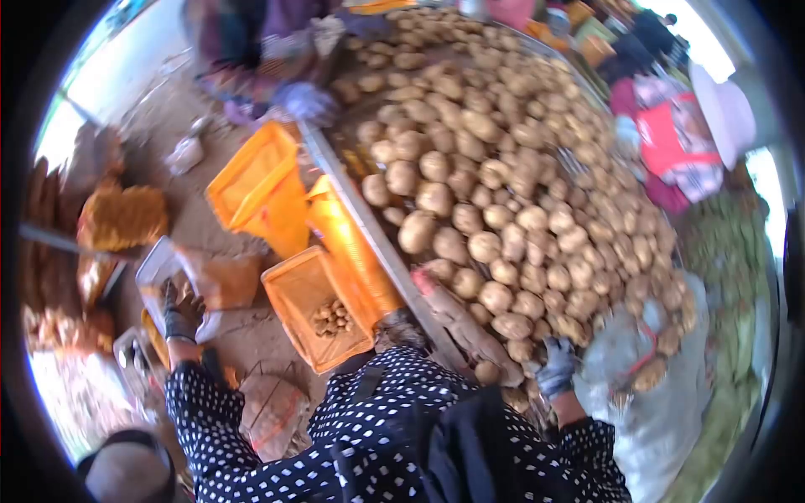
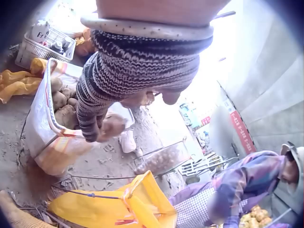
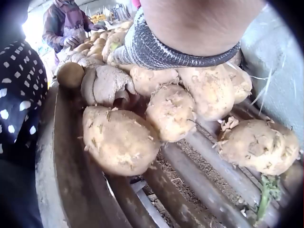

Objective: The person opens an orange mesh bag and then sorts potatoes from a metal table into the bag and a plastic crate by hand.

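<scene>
My gloved left hand (image 1: 182, 312) is over a white-lined sack (image 1: 159, 272) at the left, fingers spread. In the left wrist view its striped glove (image 2: 137, 71) hangs beside the rim of that sack, and potatoes (image 2: 64, 104) lie inside. My right hand (image 1: 556, 366), in a grey knitted glove, is at the near edge of a big heap of potatoes (image 1: 503, 218). The right wrist view shows this glove (image 3: 147, 50) against a potato (image 3: 114, 43), its fingers mostly hidden; I cannot tell whether they grip it.
The heap lies on a slatted metal sorting table (image 3: 190, 159) with a raised rim (image 1: 377, 243). Left of it stand an orange crate (image 1: 289, 298) with small potatoes and a yellow-orange bag (image 1: 260, 189). Another gloved person (image 1: 289, 92) works at the far end. A white sack (image 1: 646, 419) is at the right.
</scene>
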Available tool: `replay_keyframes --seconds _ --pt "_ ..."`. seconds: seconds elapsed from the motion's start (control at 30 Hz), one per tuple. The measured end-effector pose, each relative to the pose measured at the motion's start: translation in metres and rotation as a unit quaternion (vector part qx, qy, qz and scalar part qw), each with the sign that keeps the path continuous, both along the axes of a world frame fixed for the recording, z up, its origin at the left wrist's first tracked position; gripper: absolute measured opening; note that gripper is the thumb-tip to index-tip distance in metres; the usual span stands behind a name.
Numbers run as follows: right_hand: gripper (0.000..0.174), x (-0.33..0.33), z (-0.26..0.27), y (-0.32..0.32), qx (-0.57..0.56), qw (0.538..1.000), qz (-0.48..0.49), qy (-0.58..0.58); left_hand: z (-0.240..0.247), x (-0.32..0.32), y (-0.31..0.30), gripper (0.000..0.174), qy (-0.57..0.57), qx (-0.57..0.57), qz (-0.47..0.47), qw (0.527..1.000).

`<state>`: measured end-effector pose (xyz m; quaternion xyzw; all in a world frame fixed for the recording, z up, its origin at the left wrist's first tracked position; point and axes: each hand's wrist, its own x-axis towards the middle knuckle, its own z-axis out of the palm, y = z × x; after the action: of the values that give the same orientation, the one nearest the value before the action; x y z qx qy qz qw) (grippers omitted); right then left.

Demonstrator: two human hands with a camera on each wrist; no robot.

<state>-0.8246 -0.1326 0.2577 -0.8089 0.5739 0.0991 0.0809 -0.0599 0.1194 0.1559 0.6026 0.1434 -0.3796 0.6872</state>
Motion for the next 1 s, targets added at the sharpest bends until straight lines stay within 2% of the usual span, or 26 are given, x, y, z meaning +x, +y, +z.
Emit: replay_keyframes --seconds 0.03,0.1,0.17,0.2,0.23,0.27,0.3,0.33,0.37,0.43,0.47,0.5,0.57,0.6,0.7,0.73,0.77,0.83,0.9,0.97,1.0 --pt "0.083 -0.005 -0.003 -0.004 0.011 1.0 -0.009 -0.017 0.011 -0.02 -0.024 0.039 0.029 0.037 0.026 0.999" --pt "0.082 -0.002 -0.005 -0.004 -0.006 0.999 -0.024 -0.023 -0.012 -0.051 -0.096 0.032 -0.005 0.045 -0.071 0.996" --pt "0.075 0.005 0.005 -0.007 0.023 0.996 -0.047 -0.07 0.032 -0.168 -0.189 0.031 -0.156 0.013 -0.185 0.97" --pt "0.073 0.0 0.0 -0.004 0.01 0.996 -0.041 -0.075 -0.002 -0.195 -0.226 0.032 -0.281 -0.05 -0.264 0.921" --pt "0.071 -0.003 -0.003 -0.002 -0.003 0.996 -0.032 -0.079 0.004 -0.244 -0.261 0.033 -0.459 -0.086 -0.337 0.818" --pt "0.071 -0.005 -0.001 0.001 -0.004 0.996 -0.033 -0.083 0.07 -0.295 -0.281 0.039 -0.638 -0.012 -0.428 0.64" --pt "0.069 -0.006 0.002 0.008 -0.002 0.995 -0.067 -0.079 0.097 -0.324 -0.299 0.046 -0.64 -0.018 -0.523 0.563" --pt "0.066 -0.009 0.002 0.014 -0.001 0.992 -0.101 -0.076 0.103 -0.347 -0.313 0.049 -0.69 -0.013 -0.543 0.477" --pt "0.06 -0.018 -0.002 0.022 -0.063 0.994 -0.057 -0.071 0.105 -0.362 -0.325 0.053 -0.734 -0.007 -0.559 0.387" --pt "0.051 -0.029 -0.012 0.031 -0.163 0.982 -0.016 -0.099 0.095 -0.375 -0.344 0.067 -0.76 0.06 -0.565 0.316" --pt "0.051 -0.033 -0.019 0.033 -0.165 0.981 -0.018 -0.102 0.09 -0.373 -0.355 0.077 -0.729 0.131 -0.594 0.315" --pt "0.047 -0.034 -0.023 0.032 -0.17 0.978 -0.013 -0.122 0.09 -0.363 -0.362 0.077 -0.702 0.142 -0.595 0.363" --pt "0.043 -0.036 -0.03 0.025 -0.175 0.974 -0.011 -0.144 0.086 -0.348 -0.371 0.079 -0.701 0.159 -0.595 0.359" --pt "0.041 -0.034 -0.031 0.024 -0.179 0.97 -0.02 -0.161 0.081 -0.336 -0.374 0.082 -0.721 0.153 -0.591 0.328" --pt "0.038 -0.027 -0.026 0.021 -0.187 0.964 -0.022 -0.186 0.073 -0.305 -0.392 0.084 -0.732 0.173 -0.581 0.311" --pt "0.036 -0.027 -0.025 0.021 -0.21 0.961 -0.008 -0.181 0.076 -0.299 -0.397 0.082 -0.732 0.198 -0.559 0.336" --pt "0.035 -0.028 -0.025 0.019 -0.234 0.957 0.007 -0.173 0.082 -0.288 -0.401 0.08 -0.728 0.226 -0.586 0.274" --pt "0.03 -0.036 -0.023 0.01 -0.217 0.964 0.023 -0.151 0.089 -0.281 -0.411 0.078 -0.705 0.254 -0.615 0.245" --pt "0.021 -0.041 -0.021 0.006 -0.176 0.976 0.052 -0.117 0.059 -0.256 -0.434 0.072 -0.703 0.259 -0.604 0.273" --pt "0.017 -0.036 -0.01 -0.008 -0.152 0.979 0.031 -0.135 0.096 -0.263 -0.455 0.066 -0.624 0.302 -0.607 0.389" --pt "0.017 -0.032 -0.006 -0.015 -0.206 0.965 0.03 -0.16 0.11 -0.275 -0.464 0.053 -0.647 0.296 -0.583 0.392"
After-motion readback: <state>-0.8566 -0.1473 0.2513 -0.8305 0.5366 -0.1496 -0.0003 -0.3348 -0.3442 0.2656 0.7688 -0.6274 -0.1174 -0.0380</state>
